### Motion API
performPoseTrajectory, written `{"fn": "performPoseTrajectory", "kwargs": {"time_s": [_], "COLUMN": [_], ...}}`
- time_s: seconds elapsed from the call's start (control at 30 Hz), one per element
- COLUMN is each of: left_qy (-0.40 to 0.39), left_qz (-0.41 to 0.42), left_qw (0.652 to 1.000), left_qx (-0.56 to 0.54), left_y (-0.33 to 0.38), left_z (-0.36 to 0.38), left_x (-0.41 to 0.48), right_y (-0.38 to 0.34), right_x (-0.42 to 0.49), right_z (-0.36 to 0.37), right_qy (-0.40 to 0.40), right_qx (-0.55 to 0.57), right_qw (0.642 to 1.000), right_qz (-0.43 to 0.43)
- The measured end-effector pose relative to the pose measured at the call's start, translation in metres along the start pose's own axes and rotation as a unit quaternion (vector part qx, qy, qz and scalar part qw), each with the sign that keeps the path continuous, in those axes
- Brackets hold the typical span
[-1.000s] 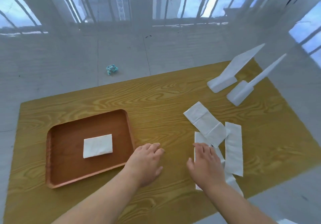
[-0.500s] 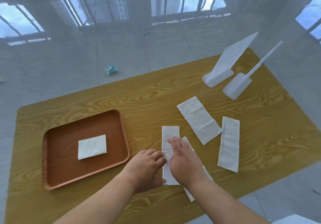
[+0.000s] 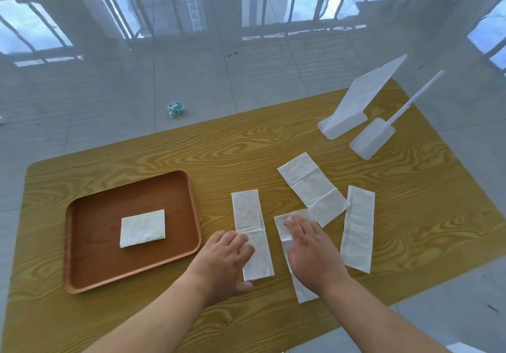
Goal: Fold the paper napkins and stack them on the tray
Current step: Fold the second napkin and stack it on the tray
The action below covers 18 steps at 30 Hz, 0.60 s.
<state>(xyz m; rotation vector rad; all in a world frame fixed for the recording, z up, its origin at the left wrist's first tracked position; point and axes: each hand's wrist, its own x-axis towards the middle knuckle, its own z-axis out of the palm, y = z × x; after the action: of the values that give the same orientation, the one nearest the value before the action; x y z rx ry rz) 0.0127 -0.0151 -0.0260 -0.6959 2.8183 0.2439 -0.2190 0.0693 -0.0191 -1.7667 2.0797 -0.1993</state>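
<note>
A brown tray (image 3: pixel 90 270) lies on the left of the wooden table and holds one folded white napkin (image 3: pixel 143 228). Right of the tray lies a long white napkin strip (image 3: pixel 247 211); my left hand (image 3: pixel 223 259) rests flat on its near left edge. A second strip (image 3: pixel 282 221) lies under my right hand (image 3: pixel 309 251), whose fingers press on it. Two more strips sit further right: one slanted (image 3: pixel 309 188), one upright (image 3: pixel 358 226).
Two white plastic stands (image 3: pixel 343 125) (image 3: pixel 372 140) sit at the table's far right. A crumpled blue-white wrapper (image 3: pixel 176 107) lies on the tiled floor beyond the table (image 3: pixel 246 150). The table's near edge runs close to my forearms.
One strip was slid left out of the pile and now lies beside the tray. My right hand has moved right onto the neighbouring strip; my left hand stays on the first strip.
</note>
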Motion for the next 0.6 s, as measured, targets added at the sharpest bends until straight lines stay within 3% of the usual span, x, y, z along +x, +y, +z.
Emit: {"fn": "performPoseTrajectory", "kwargs": {"time_s": [0.13,0.27,0.43,0.53,0.6], "left_qy": [0.010,0.034,0.127,0.157,0.184], "left_qz": [0.043,-0.061,-0.260,-0.354,-0.386], "left_qw": [0.999,0.993,0.908,0.853,0.841], "left_qx": [0.010,-0.095,-0.304,-0.351,-0.331], "left_y": [0.004,0.009,-0.008,-0.026,-0.034], "left_z": [-0.001,-0.018,-0.047,-0.055,-0.052], "left_x": [0.001,0.007,0.023,0.036,0.038], "right_y": [-0.019,-0.027,-0.031,-0.037,-0.043], "right_x": [-0.002,-0.003,0.002,0.005,0.008], "right_z": [-0.001,-0.002,-0.008,-0.008,-0.005], "right_qy": [-0.001,0.029,0.056,0.032,0.003], "right_qx": [0.031,0.099,0.132,0.121,0.104], "right_qw": [0.999,0.994,0.987,0.992,0.995], "right_qz": [-0.024,0.027,0.068,0.028,-0.012]}}
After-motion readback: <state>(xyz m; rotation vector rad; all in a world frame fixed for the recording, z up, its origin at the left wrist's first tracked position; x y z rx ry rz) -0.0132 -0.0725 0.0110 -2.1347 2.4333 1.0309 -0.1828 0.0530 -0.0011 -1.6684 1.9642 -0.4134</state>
